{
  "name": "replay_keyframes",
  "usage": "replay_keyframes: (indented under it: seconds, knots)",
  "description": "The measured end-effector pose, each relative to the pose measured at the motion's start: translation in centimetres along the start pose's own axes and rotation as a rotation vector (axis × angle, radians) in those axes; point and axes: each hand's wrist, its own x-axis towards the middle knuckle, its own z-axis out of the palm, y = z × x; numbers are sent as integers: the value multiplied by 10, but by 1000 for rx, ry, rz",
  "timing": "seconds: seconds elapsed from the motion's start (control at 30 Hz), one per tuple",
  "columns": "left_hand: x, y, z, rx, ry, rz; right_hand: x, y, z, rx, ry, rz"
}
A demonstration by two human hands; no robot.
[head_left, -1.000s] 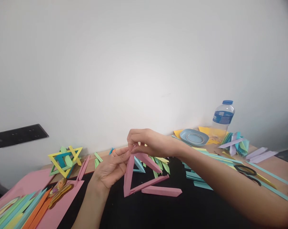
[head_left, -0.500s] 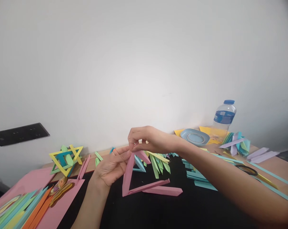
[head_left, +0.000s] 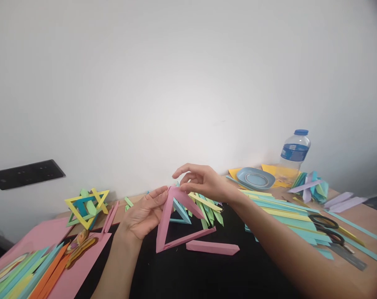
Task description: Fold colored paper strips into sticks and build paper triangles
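Note:
Joined pink folded paper strips (head_left: 165, 220) form an angular frame with one side unjoined, held up over the black mat. My left hand (head_left: 146, 214) pinches the frame near its top corner. My right hand (head_left: 203, 180) is at the same corner, forefinger lifted and fingers apart, the lower fingertips close to or touching the paper; contact is hard to make out. A loose pink strip (head_left: 212, 247) lies flat on the mat below. Behind the frame a blue paper triangle (head_left: 181, 212) stands partly hidden, beside a pile of green and yellow strips (head_left: 209, 209).
A finished-looking yellow, green and blue paper star (head_left: 87, 207) stands at the left. Coloured strips (head_left: 29, 272) lie on pink paper at front left. At right are teal strips (head_left: 288, 216), scissors (head_left: 327, 222), a blue dish (head_left: 256, 178) and a water bottle (head_left: 294, 151).
My right hand has loosened its pinch at the corner and shifted slightly right, its fingers spreading. The pink frame has tipped a little left and its upper right strip shows more.

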Motion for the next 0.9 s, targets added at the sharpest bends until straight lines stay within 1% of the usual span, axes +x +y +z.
replay_keyframes:
  seconds: [0.13,0.27,0.33,0.47,0.57,0.7,0.9]
  knots:
    - [0,-1,2,8,49,31,-3,16,6,130,28,32]
    - [0,-2,3,44,59,71,-5,20,12,250,37,65]
    - [0,-3,3,52,43,62,-6,20,13,296,37,77]
    - [1,-4,0,49,-31,11,-6,20,13,360,7,73]
    - [0,-4,1,65,-39,30,-6,22,12,415,-6,86]
    - [-4,1,4,166,-1,73,-5,27,11,452,4,111]
    - [-12,10,6,379,-48,104,-4,35,7,450,27,124]
